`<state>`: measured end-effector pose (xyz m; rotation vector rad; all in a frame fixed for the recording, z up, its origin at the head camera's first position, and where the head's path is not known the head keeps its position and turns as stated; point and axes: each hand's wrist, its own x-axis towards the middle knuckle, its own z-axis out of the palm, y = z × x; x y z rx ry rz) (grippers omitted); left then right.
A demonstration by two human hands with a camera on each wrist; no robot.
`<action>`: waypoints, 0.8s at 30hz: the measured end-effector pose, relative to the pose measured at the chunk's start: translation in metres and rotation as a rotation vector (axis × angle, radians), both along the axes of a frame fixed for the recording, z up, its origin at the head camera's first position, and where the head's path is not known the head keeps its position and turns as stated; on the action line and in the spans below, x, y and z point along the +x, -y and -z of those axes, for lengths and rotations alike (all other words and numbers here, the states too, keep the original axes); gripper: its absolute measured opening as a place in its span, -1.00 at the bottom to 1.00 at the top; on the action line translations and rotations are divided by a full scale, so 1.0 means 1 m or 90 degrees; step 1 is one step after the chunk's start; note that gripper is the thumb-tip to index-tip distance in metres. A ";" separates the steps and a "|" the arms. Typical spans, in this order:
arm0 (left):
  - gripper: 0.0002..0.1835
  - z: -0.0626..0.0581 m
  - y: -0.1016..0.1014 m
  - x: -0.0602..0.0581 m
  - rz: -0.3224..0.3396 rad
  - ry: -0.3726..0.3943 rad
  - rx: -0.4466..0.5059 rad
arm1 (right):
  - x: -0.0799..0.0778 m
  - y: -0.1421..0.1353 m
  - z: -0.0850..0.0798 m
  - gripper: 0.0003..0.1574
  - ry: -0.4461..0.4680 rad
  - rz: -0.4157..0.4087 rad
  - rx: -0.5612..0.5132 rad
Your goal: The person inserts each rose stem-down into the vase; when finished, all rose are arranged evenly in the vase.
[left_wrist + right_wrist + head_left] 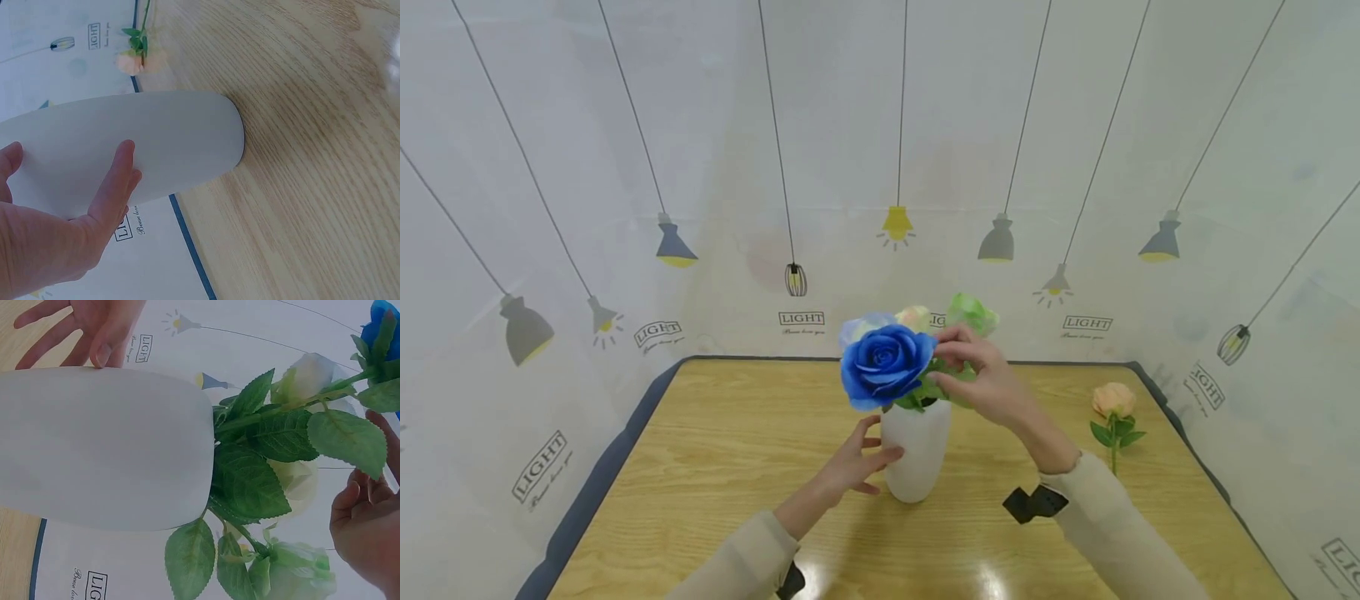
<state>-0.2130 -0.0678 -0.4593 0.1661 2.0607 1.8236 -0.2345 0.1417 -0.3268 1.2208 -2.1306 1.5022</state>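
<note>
Sleeves [1116, 521] lead to hands [56, 240] (L [844, 468] on vase [919, 442], R [988, 382] at blue rose [886, 364]).

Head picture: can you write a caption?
Right hand at the blue rose, left hand touching the white vase.

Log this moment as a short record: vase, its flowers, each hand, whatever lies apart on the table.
Container: white vase, upright on wooden table
Inside: blue rose, green flower, cream flower, whitish flower
Left hand: fingers spread, touching the vase's side
Right hand: at the blue rose's edge; grip unclear
Apart: peach flower, lying on the table
</note>
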 end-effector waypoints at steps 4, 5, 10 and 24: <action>-0.17 -0.005 0.000 0.003 -0.001 0.001 0.002 | 0.009 0.009 -0.009 -0.76 0.021 -0.034 0.054; -0.18 -0.008 0.000 0.005 0.000 0.002 0.004 | 0.011 0.012 -0.012 -0.76 0.019 -0.044 0.060; -0.21 -0.012 0.000 0.006 0.002 0.007 0.012 | 0.019 0.021 -0.022 -0.78 -0.040 -0.058 0.072; -0.16 -0.003 -0.001 0.002 0.002 0.000 0.005 | 0.017 0.029 -0.010 -0.82 -0.092 0.019 0.065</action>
